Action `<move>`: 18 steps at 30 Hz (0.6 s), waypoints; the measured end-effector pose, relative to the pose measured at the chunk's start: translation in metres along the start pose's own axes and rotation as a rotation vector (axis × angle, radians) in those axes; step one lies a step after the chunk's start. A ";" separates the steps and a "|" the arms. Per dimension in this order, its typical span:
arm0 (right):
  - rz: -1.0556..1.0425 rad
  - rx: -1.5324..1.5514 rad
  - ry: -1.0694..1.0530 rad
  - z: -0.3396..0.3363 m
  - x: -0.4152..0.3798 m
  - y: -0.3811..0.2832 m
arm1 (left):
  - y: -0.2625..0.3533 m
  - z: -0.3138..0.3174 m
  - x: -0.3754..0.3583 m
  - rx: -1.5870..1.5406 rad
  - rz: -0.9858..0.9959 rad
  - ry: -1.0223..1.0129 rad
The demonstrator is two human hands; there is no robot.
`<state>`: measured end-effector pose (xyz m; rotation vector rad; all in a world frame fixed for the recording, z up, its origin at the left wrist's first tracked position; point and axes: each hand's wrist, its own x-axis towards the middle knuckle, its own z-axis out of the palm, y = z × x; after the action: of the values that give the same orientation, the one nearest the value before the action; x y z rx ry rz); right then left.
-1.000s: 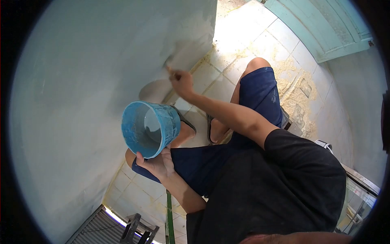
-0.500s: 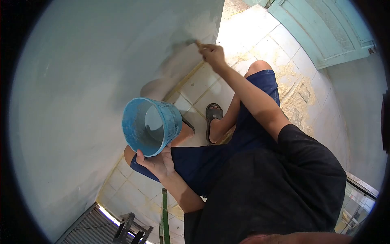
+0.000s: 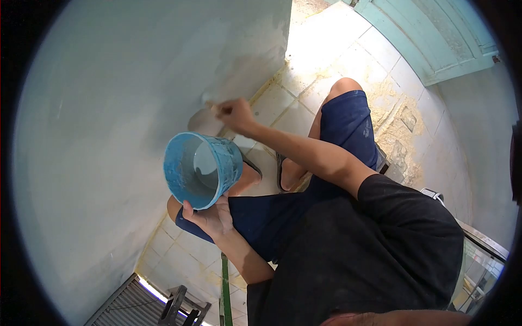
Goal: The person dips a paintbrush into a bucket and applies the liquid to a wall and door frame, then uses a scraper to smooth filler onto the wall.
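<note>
My left hand [image 3: 209,217] holds a blue paint bucket [image 3: 201,169] from below, tilted so its mouth faces me; pale paint lies inside. My right hand [image 3: 234,114] is closed on a paintbrush [image 3: 209,103], whose tip touches the light blue wall [image 3: 109,108] low down, just above the bucket. I squat in dark blue shorts and a black shirt, with sandalled feet on the tiles.
A tiled floor [image 3: 337,49] with yellowish stains runs along the wall's foot. A turquoise door [image 3: 435,38] stands at the top right. A green pole [image 3: 225,293] and a dark stool [image 3: 182,307] lie below me; a metal grille is at the bottom left.
My right hand has swung the brush from high on the wall's right part down and left to just above the bucket. The bucket hand has stayed put.
</note>
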<state>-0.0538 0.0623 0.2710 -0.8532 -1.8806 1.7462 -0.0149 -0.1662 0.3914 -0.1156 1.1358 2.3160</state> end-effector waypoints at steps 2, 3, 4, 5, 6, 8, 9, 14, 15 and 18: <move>0.008 0.003 -0.108 0.004 -0.013 0.004 | 0.000 0.000 -0.001 -0.005 0.006 0.021; 0.009 0.004 -0.222 0.002 -0.014 0.003 | -0.003 0.003 -0.002 -0.008 0.003 0.020; -0.060 0.060 -0.218 -0.001 -0.010 0.011 | -0.003 0.005 -0.003 -0.014 0.004 0.019; -0.064 0.058 -0.225 -0.011 -0.002 0.009 | -0.003 0.007 -0.004 -0.017 0.010 0.022; 0.014 0.042 -0.187 -0.024 0.009 0.003 | -0.002 0.008 -0.005 -0.009 0.016 0.028; 0.119 0.077 -0.111 -0.055 0.033 -0.007 | -0.001 0.005 -0.007 -0.005 0.021 0.033; 0.146 0.129 -0.072 -0.071 0.044 -0.009 | 0.000 0.001 -0.006 -0.012 0.006 0.028; 0.143 0.284 0.242 -0.136 0.067 0.003 | -0.003 -0.003 -0.002 -0.014 0.016 0.048; 0.146 0.312 0.304 -0.150 0.073 0.011 | -0.003 -0.002 -0.002 -0.012 0.018 0.053; 0.107 0.334 0.508 -0.153 0.070 0.012 | -0.002 -0.005 -0.002 -0.001 0.010 0.025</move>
<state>0.0018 0.2214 0.2693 -1.1442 -1.1993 1.6405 -0.0131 -0.1695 0.3875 -0.1403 1.1502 2.3302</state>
